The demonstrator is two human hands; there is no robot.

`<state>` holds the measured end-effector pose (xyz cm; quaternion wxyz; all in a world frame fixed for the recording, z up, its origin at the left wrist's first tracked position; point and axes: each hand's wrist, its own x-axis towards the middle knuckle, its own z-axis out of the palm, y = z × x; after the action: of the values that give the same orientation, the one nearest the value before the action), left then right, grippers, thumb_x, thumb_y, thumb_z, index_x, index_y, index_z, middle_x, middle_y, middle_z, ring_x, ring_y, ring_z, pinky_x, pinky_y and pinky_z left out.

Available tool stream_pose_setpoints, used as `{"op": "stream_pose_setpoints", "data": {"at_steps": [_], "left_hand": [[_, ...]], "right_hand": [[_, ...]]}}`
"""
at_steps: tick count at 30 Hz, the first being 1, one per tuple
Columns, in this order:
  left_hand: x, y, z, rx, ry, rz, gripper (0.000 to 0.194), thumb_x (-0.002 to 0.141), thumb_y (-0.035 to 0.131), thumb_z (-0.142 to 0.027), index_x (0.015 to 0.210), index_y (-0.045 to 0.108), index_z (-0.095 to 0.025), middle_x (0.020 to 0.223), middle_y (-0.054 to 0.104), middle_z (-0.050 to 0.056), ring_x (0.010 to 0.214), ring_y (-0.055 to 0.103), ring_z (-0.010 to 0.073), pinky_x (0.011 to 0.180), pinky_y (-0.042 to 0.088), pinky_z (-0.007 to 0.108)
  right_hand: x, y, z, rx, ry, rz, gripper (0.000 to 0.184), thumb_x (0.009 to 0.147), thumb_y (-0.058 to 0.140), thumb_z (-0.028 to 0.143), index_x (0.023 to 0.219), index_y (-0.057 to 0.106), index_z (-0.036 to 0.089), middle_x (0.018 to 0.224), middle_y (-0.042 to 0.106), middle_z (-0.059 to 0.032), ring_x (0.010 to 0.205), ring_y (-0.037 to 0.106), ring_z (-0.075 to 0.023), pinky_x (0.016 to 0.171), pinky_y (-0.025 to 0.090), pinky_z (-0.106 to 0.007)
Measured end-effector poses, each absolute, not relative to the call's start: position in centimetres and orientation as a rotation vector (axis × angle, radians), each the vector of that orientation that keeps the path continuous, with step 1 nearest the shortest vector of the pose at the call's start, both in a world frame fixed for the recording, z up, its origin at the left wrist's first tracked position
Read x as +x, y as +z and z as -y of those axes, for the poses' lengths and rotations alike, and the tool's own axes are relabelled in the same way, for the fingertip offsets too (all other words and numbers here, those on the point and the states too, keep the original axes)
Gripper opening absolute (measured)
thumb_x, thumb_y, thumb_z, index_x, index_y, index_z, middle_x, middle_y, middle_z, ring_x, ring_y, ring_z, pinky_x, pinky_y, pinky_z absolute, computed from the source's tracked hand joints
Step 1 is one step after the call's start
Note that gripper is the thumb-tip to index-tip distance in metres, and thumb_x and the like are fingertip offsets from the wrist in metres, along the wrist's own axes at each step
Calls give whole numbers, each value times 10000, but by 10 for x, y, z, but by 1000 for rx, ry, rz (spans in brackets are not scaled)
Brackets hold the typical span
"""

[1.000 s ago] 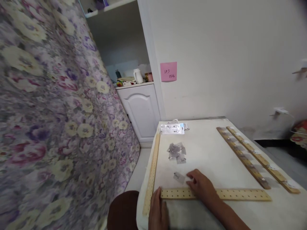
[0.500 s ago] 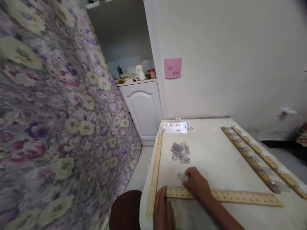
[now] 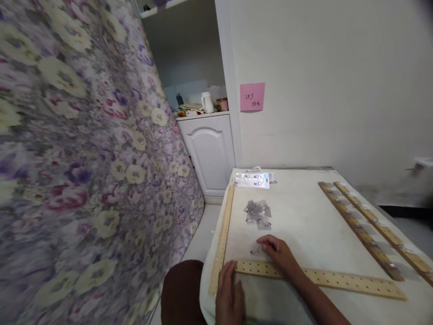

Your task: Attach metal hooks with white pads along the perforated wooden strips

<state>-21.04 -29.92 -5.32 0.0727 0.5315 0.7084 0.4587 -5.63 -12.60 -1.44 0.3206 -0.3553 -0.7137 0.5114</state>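
imo a light edge pinch looked smartest, since the right hand (image 3: 279,253) seemed to be pinching the tab (image 3: 255,251) just past the strip (image 3: 341,279), left hand (image 3: 230,293) loosely spread at its left end.

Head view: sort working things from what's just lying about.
Probably in use:
small clear plastic packet at right hand
pale perforated wooden strip at left hand
grey translucent packets, piled

Probably lying about:
tall white jug
pink square paper note
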Motion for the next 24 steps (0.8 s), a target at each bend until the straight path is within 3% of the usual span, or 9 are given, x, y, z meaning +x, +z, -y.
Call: {"op": "stream_pose_setpoints", "data": {"at_steps": [8,12,17,24], "left_hand": [[-208,-44,279,1812,1033,-2254,497,849,430,-140,1344,463,-156,1408,464,156,1316,413,275,1074,375,491],[-207,-20,261,1933,778,-2169,435,775,463,-91,1181,599,-168,1250,583,141,1176,520,273,1008,421,446],[-208,8,243,1921,688,-2104,369,730,426,-54,979,638,-223,1034,637,70,1007,551,233,894,442,360],[-210,10,218,1901,752,-2085,366,722,406,-33,964,620,-207,1036,619,72,1031,537,226,903,432,356]], "right_hand": [[-44,-4,131,-944,1340,1787,318,786,518,403,910,687,164,739,673,-38,699,583,-207,658,431,-304],[-18,-5,127,-1050,1340,1672,356,771,535,450,922,679,161,651,611,-8,599,516,-170,583,398,-285],[5,-8,124,-1109,1394,1519,416,766,546,498,975,650,153,527,517,36,518,471,-151,535,357,-273],[8,-6,121,-1116,1488,1441,445,743,569,546,968,630,167,545,510,47,480,481,-131,516,350,-261]]}}
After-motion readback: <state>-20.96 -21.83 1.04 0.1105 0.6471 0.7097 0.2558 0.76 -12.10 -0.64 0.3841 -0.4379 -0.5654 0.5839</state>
